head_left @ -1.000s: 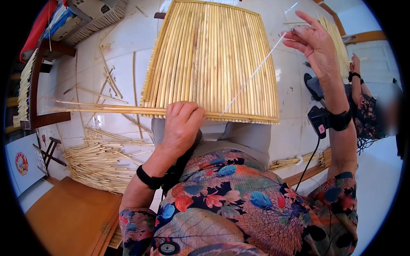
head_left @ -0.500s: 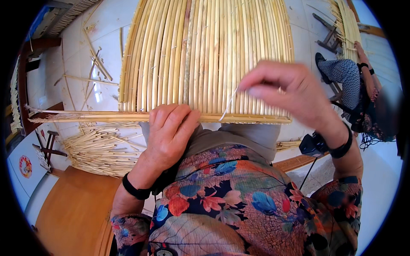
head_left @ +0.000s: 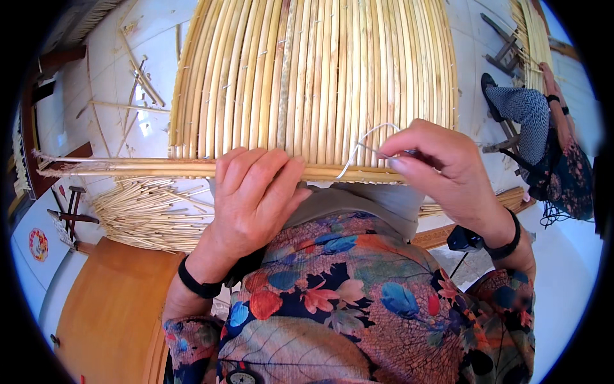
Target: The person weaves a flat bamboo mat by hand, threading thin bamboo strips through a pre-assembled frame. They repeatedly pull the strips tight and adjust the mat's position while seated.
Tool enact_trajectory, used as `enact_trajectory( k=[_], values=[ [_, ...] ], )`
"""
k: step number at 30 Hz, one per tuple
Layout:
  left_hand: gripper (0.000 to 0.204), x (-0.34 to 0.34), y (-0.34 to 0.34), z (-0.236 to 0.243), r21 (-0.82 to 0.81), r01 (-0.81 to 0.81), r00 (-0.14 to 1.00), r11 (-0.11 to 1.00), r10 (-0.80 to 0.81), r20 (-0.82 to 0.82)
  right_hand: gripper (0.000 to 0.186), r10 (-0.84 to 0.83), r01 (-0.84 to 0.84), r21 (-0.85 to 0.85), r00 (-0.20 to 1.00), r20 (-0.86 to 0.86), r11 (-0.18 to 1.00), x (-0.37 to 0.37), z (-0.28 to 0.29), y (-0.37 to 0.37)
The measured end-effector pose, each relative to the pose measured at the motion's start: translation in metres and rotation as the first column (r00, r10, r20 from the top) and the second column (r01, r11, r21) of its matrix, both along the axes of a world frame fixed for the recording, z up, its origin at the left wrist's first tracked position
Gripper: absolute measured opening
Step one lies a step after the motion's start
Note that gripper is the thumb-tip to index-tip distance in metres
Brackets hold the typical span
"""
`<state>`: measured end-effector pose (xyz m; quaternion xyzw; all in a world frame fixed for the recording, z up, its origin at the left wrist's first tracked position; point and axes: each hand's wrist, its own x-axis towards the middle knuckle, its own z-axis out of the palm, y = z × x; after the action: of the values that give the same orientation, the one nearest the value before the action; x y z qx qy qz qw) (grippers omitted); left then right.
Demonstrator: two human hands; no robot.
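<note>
A panel of pale yellow reeds, laid side by side and stitched, lies in front of me. Loose long reeds with frayed left ends run crosswise along its near edge. My left hand wraps over these crosswise reeds and the panel edge. My right hand pinches a thin metal needle at the edge, right of my left hand. White cord loops up from the reeds toward the needle.
Heaped reed pieces lie on the floor at lower left, near a folding stool and brown board. Scattered sticks lie at upper left. At right, another person sits holding long reeds.
My right hand has come down from high at upper right to the edge, where the taut cord has slackened into a loop. My left hand still grips the reeds. The panel fills more view.
</note>
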<state>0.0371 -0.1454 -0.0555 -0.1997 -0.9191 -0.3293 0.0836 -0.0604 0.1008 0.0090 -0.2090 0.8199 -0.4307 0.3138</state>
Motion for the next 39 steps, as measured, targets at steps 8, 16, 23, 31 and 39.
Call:
enact_trajectory(
  k=[8,16,23,31,39],
  values=[
    [0.029,-0.005,0.008,-0.003,0.041,-0.049,0.995,0.998,0.052,-0.081,0.013,-0.383,0.566,-0.189,0.731,0.565,0.802,0.038,0.062,0.041],
    [0.025,-0.008,0.016,0.0,0.051,-0.028,0.984,0.998,0.036,-0.174,0.009,-0.438,0.588,-0.015,0.618,0.653,0.809,0.116,0.063,0.062],
    [0.02,-0.01,0.014,-0.002,0.089,-0.035,0.985,0.995,0.049,-0.165,0.011,-0.317,0.287,-0.139,0.895,-0.315,0.948,0.108,-0.021,0.001],
    [0.019,-0.007,0.014,-0.002,0.099,-0.057,0.987,0.993,0.071,-0.147,0.021,-0.251,0.288,-0.05,0.723,-0.643,0.956,0.104,-0.046,-0.022],
    [0.018,-0.006,0.016,-0.001,0.111,-0.069,0.984,0.991,0.086,-0.157,0.027,-0.242,0.316,-0.012,0.704,-0.667,0.949,0.108,-0.05,-0.024]
  ],
)
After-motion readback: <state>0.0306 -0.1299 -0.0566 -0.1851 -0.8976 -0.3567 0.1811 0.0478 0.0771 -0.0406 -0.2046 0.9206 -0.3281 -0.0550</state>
